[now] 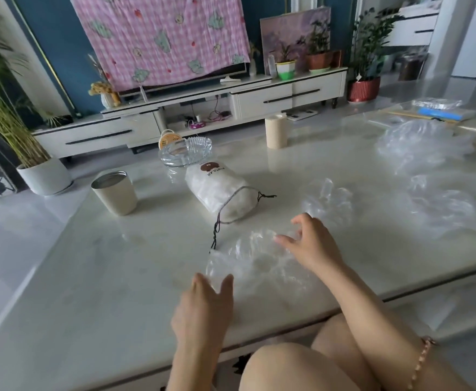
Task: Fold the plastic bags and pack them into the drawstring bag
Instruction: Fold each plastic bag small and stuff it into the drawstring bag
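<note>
Knees point(287, 368) lowest, then left hand point(203, 303) and right hand point(313, 244), fingers spread and loose, touch a flat unfolded plastic bag point(253, 261) just nearside of the part-stuffed drawstring bag point(221, 190), with crumpled bags point(440, 204) right of it left to fold, so roughly midway.

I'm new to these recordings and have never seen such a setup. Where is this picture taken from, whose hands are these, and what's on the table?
There is no machine: a person works with bare hands, and the picture comes from a camera worn on their head, looking forward and down. The left hand and right hand are at a crumpled clear plastic bag on the pale glossy table. The right hand's spread fingers touch it, but whether the left hand grips it is unclear. Beyond lies a plump white drawstring bag with dark cord ends. More clear plastic bags lie to the right.
</note>
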{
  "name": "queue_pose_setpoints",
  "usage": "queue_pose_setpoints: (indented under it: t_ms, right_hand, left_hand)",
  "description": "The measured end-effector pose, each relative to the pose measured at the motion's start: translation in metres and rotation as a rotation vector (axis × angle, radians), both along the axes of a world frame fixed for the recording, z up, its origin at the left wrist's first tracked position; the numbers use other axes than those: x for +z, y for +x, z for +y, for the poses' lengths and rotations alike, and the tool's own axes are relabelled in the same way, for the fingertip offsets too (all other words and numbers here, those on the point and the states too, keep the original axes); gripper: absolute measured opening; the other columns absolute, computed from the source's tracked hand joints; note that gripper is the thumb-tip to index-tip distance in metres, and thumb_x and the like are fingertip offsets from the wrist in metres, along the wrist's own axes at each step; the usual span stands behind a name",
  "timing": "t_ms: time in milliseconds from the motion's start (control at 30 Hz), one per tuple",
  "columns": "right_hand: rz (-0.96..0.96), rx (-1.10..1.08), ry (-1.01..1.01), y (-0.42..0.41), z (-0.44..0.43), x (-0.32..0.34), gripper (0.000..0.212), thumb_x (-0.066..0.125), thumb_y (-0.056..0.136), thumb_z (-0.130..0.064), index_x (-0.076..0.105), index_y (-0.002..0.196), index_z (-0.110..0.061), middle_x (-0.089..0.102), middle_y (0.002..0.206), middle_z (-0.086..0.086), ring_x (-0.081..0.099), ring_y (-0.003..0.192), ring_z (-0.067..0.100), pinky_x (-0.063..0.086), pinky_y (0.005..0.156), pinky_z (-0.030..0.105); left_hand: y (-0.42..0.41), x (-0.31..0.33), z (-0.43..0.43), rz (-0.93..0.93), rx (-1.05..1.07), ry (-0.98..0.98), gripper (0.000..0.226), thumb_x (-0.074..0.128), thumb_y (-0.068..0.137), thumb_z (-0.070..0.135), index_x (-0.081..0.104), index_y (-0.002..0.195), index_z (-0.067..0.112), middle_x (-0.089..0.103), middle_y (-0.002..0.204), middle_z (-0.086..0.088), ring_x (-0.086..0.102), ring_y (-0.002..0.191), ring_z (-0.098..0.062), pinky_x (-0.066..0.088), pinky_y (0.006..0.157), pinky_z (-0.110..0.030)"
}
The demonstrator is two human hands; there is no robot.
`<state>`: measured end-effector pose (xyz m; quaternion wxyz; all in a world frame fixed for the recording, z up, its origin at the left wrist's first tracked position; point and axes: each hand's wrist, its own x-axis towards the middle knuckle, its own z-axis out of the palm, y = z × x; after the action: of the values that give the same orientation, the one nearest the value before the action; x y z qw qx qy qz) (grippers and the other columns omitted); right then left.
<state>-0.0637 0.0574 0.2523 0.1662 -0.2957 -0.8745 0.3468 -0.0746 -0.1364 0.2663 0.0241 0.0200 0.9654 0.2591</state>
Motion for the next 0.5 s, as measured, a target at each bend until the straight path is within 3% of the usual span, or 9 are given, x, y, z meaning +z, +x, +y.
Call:
queue_pose_setpoints:
  t_ms: [67,133,167,234,267,334,400,434,501]
  right_hand:
    - [0.172,-0.044,0.294,-0.001,-0.007,0.003,0.035,0.071,0.080,-0.019,0.058,0.109,-0.004,0.056,0.103,0.016,0.054,0.097,0.036,0.041,0.081,0.038]
    - [0.429,-0.052,0.460,0.000,-0.022,0.011,0.014,0.061,0.077,-0.004,0.062,0.091,-0.004,0.059,0.085,0.015,0.058,0.078,0.036,0.044,0.071,0.038]
    - [0.444,0.017,0.499,0.001,-0.030,0.014,0.014,0.054,0.079,0.000,0.062,0.089,-0.005,0.060,0.082,0.013,0.058,0.076,0.034,0.044,0.070,0.036]
    - [0.229,0.247,0.486,0.002,-0.043,0.010,0.024,0.042,0.091,-0.003,0.058,0.107,-0.008,0.060,0.104,0.010,0.057,0.098,0.028,0.041,0.087,0.033]
    - [0.078,0.344,0.483,0.003,-0.045,0.003,0.028,0.039,0.096,-0.010,0.051,0.121,-0.009,0.053,0.123,0.009,0.048,0.117,0.025,0.033,0.099,0.032]
    - [-0.181,0.482,0.497,0.007,-0.043,-0.010,0.045,0.033,0.099,-0.027,0.029,0.142,-0.013,0.025,0.151,0.006,0.019,0.141,0.023,0.011,0.114,0.035]
    - [-0.324,0.540,0.502,0.008,-0.034,-0.016,0.064,0.012,0.093,-0.051,0.011,0.150,-0.020,0.001,0.159,0.002,-0.002,0.145,0.018,-0.004,0.115,0.039]
    - [-0.342,0.553,0.506,0.011,-0.028,-0.017,0.080,-0.002,0.081,-0.062,0.006,0.150,-0.023,-0.005,0.159,-0.001,-0.007,0.145,0.016,-0.008,0.115,0.040]
    - [-0.356,0.566,0.500,0.016,-0.018,-0.019,0.100,-0.012,0.064,-0.079,0.002,0.150,-0.029,-0.010,0.158,-0.005,-0.012,0.144,0.012,-0.012,0.114,0.041]
  left_hand:
    - [0.002,0.024,-0.007,0.159,0.036,-0.101,0.039,0.043,0.093,0.050,0.050,0.111,0.016,0.066,0.102,-0.008,0.060,0.098,-0.030,0.038,0.070,-0.030]
    - [0.000,0.040,0.000,0.435,0.009,0.088,0.019,0.050,0.093,0.034,0.057,0.104,0.021,0.067,0.092,-0.002,0.061,0.087,-0.028,0.033,0.063,-0.029]
    - [-0.004,0.040,0.009,0.487,-0.084,0.221,0.012,0.053,0.092,0.023,0.061,0.100,0.021,0.067,0.088,0.000,0.060,0.081,-0.024,0.035,0.061,-0.028]
    - [-0.023,0.020,0.027,0.418,-0.390,0.334,0.021,0.052,0.088,0.003,0.068,0.096,0.014,0.069,0.088,-0.001,0.062,0.080,-0.021,0.044,0.066,-0.030]
    - [-0.030,0.006,0.034,0.350,-0.541,0.282,0.025,0.049,0.087,0.000,0.068,0.099,0.012,0.070,0.093,-0.004,0.063,0.086,-0.023,0.046,0.073,-0.032]
    - [-0.039,-0.023,0.037,0.276,-0.701,0.079,0.033,0.038,0.089,0.012,0.064,0.110,0.011,0.065,0.111,-0.008,0.058,0.107,-0.027,0.042,0.089,-0.033]
    - [-0.041,-0.039,0.033,0.245,-0.703,-0.048,0.064,0.014,0.087,0.044,0.047,0.135,0.017,0.042,0.145,-0.004,0.032,0.138,-0.020,0.017,0.112,-0.028]
    - [-0.040,-0.044,0.028,0.253,-0.687,-0.117,0.083,-0.003,0.079,0.057,0.033,0.144,0.021,0.024,0.155,0.001,0.014,0.144,-0.014,0.002,0.114,-0.024]
    - [-0.038,-0.047,0.019,0.274,-0.665,-0.215,0.109,-0.024,0.059,0.075,0.010,0.150,0.027,0.000,0.158,0.004,-0.005,0.145,-0.011,-0.011,0.112,-0.025]
